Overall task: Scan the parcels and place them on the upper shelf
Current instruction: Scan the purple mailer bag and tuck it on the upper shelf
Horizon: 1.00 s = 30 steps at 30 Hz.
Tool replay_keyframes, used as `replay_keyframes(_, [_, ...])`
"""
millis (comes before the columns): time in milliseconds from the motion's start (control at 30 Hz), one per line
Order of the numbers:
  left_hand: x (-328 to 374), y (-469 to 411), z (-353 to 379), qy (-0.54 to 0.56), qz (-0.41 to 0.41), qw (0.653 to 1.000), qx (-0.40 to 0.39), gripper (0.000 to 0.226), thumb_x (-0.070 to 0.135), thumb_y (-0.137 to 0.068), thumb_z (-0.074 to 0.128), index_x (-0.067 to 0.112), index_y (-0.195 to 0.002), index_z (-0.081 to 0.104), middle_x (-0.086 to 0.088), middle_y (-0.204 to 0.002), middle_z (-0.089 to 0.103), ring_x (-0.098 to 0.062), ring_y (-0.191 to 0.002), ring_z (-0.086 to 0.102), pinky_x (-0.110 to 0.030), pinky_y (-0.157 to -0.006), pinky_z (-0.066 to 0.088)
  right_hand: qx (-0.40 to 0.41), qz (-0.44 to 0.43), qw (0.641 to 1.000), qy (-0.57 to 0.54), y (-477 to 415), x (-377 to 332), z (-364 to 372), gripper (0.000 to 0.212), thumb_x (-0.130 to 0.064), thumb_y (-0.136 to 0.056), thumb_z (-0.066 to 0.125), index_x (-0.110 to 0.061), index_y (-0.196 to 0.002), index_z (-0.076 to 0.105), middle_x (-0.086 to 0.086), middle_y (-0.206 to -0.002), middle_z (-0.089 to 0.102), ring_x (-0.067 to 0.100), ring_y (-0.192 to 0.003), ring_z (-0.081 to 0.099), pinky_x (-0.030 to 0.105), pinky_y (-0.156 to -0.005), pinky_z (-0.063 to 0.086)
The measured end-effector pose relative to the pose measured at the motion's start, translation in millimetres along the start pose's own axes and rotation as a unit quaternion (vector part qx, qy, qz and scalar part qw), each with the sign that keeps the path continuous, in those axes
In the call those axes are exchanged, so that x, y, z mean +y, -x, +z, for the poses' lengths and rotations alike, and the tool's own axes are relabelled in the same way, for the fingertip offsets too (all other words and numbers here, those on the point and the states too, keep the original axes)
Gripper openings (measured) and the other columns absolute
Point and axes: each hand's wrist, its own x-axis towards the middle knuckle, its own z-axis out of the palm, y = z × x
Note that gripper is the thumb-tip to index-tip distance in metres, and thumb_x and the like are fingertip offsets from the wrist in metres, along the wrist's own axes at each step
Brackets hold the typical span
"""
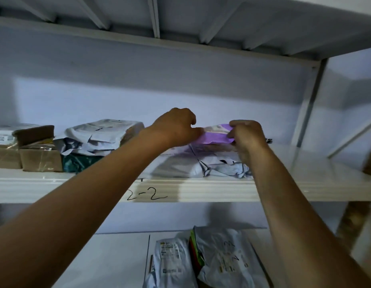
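Though handwritten, "2-2" on shelf

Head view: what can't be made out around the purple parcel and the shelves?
All in the head view.
Purple parcel: both ends covered by the left hand and right hand gripping it; any label unreadable.
Whether it rests on the grey parcels below: contact hidden behind the hands.
Lower-shelf parcels: label print too small and blurred; bottom edge cuts them off.
Brown boxes: left edge crops them.
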Motion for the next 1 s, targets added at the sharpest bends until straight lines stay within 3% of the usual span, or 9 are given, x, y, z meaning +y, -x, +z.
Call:
replay_keyframes(167, [46.9,-20.7,39.4,0.032,0.022,0.994,-0.099,0.057,0.065,-0.098,0.046,0.017,-0.12,0.066,-0.006,-0.133,0.062,-0.024,-0.115,0.058,-0.034,-0.092,0.045,0.005,0.035,0.998,-0.051,-29.4,21.4,-65.0,0.041,0.026,-0.08,0.046,0.001,-0.102,0.071,0.022,-0.112,0.067,0.034,-0.1,0.065,0.037,-0.082,0.058])
replay_keyframes(233, [62.5,-29.7,54.9,0.028,0.026,0.991,-0.128,0.052,0.063,-0.099,0.043,0.018,-0.114,0.063,-0.007,-0.133,0.062,-0.024,-0.11,0.055,-0.034,-0.088,0.042,-0.009,0.047,0.999,0.005,-36.9,34.1,-79.1,0.04,0.023,-0.081,0.048,0.0,-0.101,0.073,0.019,-0.104,0.068,0.035,-0.102,0.065,0.042,-0.088,0.058])
replay_keyframes(300, [71.4,-36.3,65.9,0.021,0.029,0.989,-0.145,0.044,0.058,-0.1,0.041,0.02,-0.11,0.059,-0.007,-0.132,0.062,-0.024,-0.107,0.054,-0.033,-0.086,0.04,-0.039,0.036,0.994,0.094,-38.6,45.9,-83.5,0.036,0.018,-0.08,0.053,-0.007,-0.093,0.076,0.013,-0.097,0.067,0.03,-0.092,0.064,0.036,-0.077,0.056])
replay_keyframes(367, [74.6,-38.8,77.4,0.007,0.034,0.986,-0.162,0.047,0.056,-0.102,0.038,0.018,-0.122,0.059,-0.01,-0.136,0.061,-0.026,-0.113,0.055,-0.034,-0.089,0.039,-0.062,0.011,0.983,0.171,-39.1,51.1,-82.5,0.032,0.014,-0.08,0.056,-0.007,-0.093,0.077,0.014,-0.098,0.069,0.032,-0.097,0.065,0.033,-0.081,0.052])
replay_keyframes(467, [71.5,-37.1,97.5,-0.008,0.048,0.987,-0.155,0.054,0.058,-0.102,0.034,0.02,-0.133,0.054,-0.013,-0.145,0.054,-0.033,-0.126,0.054,-0.039,-0.1,0.042,-0.083,-0.017,0.948,0.307,-34.7,44.1,-74.0,0.034,0.004,-0.089,0.054,0.002,-0.119,0.07,0.022,-0.12,0.068,0.039,-0.115,0.063,0.037,-0.095,0.053])
replay_keyframes(600, [72.8,-30.4,99.4,-0.028,0.053,0.986,-0.153,0.05,0.054,-0.104,0.033,0.023,-0.14,0.049,-0.009,-0.153,0.045,-0.033,-0.135,0.048,-0.046,-0.109,0.04,-0.026,-0.126,0.9,0.416,-33.7,23.4,-59.2,0.034,-0.007,-0.086,0.057,-0.001,-0.116,0.072,0.018,-0.127,0.067,0.037,-0.119,0.06,0.04,-0.104,0.049])
replay_keyframes(700, [74.5,-28.9,98.0,-0.029,0.044,0.988,-0.147,0.057,0.057,-0.104,0.03,0.026,-0.151,0.041,-0.007,-0.158,0.042,-0.032,-0.139,0.045,-0.046,-0.11,0.038,-0.063,-0.136,0.857,0.494,-41.1,16.3,-44.9,0.036,-0.019,-0.094,0.053,-0.007,-0.125,0.068,0.013,-0.137,0.062,0.034,-0.125,0.056,0.038,-0.106,0.044])
replay_keyframes(833, [76.5,-23.6,97.5,-0.02,0.038,0.988,-0.147,0.05,0.047,-0.107,0.029,0.022,-0.149,0.042,-0.011,-0.153,0.047,-0.033,-0.135,0.049,-0.044,-0.108,0.04,-0.23,-0.016,0.88,0.416,-51.3,32.1,-27.7,0.04,-0.035,-0.108,0.035,-0.012,-0.111,0.068,0.014,-0.12,0.066,0.029,-0.111,0.062,0.04,-0.104,0.045])
replay_keyframes(1000, [76.6,-25.2,100.7,-0.035,0.018,0.991,-0.129,0.052,0.048,-0.106,0.024,0.017,-0.141,0.05,-0.011,-0.144,0.055,-0.031,-0.127,0.054,-0.043,-0.101,0.041,-0.225,-0.021,0.875,0.428,-66.5,50.7,-26.8,0.054,-0.05,-0.106,0.026,-0.027,-0.15,0.045,0.012,-0.157,0.042,0.03,-0.141,0.043,0.047,-0.12,0.028])
